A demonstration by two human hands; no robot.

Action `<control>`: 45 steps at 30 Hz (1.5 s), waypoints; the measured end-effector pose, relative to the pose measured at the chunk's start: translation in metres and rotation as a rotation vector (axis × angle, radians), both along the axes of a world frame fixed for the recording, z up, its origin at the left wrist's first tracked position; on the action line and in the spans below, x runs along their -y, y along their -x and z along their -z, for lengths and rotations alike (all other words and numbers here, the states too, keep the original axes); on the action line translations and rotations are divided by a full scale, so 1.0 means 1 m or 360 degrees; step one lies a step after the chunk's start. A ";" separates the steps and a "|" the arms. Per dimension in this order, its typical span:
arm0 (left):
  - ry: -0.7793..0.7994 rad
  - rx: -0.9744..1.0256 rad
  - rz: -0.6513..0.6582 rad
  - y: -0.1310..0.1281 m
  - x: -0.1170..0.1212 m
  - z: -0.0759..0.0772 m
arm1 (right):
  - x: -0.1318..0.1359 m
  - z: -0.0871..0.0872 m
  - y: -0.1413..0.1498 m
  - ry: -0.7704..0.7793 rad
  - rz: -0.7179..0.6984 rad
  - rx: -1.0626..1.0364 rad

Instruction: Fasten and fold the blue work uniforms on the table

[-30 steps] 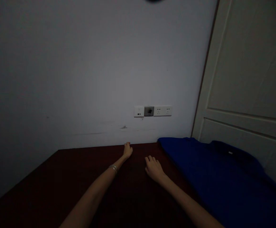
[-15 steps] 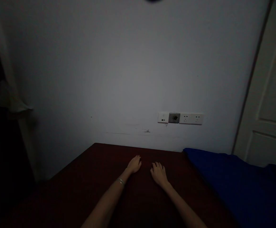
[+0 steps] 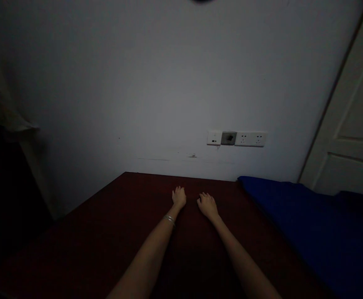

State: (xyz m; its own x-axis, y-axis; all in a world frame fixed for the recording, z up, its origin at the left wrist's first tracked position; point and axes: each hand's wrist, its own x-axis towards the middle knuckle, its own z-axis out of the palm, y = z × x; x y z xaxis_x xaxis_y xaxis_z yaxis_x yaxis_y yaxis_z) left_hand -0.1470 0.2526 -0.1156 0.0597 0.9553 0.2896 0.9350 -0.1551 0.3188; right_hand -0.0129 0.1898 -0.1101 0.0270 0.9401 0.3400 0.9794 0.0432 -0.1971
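Both my arms reach forward over a dark red-brown table (image 3: pixel 106 232). My left hand (image 3: pixel 179 196), with a silver bracelet (image 3: pixel 169 219) on its wrist, lies palm down on the table top with the fingers stretched out. My right hand (image 3: pixel 207 204) rests flat beside it, a short gap between them, fingers spread and holding nothing. A blue cloth (image 3: pixel 300 224) lies spread over the right side of the table, a little to the right of my right hand and not touched by it.
A white wall stands just behind the table with a row of sockets and a switch (image 3: pixel 236 138). A white panelled door (image 3: pixel 349 141) is at the right. A pale curtain (image 3: pixel 3 116) and a dark area fill the left edge. The room is dim.
The view has swung to the left, so the door and blue cloth sit further right. My hands have drawn closer together and lie flat near the middle of the table.
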 end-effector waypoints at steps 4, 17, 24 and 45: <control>-0.0023 -0.0007 0.0041 0.003 -0.001 0.001 | 0.002 -0.001 -0.001 0.0020 -0.0003 -0.0020; -0.0044 -0.0027 0.0054 0.000 -0.010 0.008 | 0.001 0.000 -0.007 0.0024 -0.0029 -0.0051; -0.0080 -0.0060 0.0006 -0.001 -0.005 0.006 | -0.003 0.003 -0.007 0.0043 -0.0018 -0.0057; -0.0032 -0.0070 0.0040 0.000 -0.002 0.003 | -0.001 0.003 -0.005 -0.0006 -0.0039 -0.0045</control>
